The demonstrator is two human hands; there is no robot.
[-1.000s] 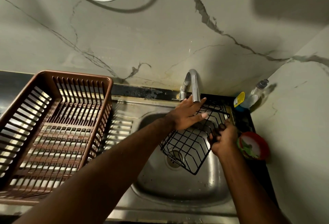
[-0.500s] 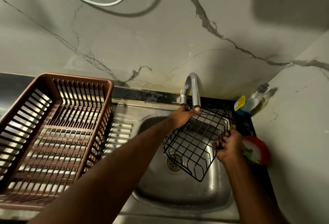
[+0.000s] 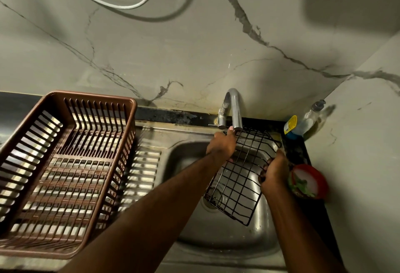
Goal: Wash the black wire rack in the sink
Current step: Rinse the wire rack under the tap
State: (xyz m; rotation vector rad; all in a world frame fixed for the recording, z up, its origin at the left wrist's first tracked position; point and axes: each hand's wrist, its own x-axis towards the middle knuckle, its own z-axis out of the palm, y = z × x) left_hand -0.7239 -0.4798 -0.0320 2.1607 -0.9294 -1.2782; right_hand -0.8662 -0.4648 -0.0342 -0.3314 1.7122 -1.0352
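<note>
left hand higher, rack over sink

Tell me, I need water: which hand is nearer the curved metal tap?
Left. The left hand is just below the curved metal tap; the right hand grips the black wire rack, lower right.

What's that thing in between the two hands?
The black wire rack, tilted over the sink, lies between the left hand and the right hand, which grips its edge. The head view shows this.
</note>
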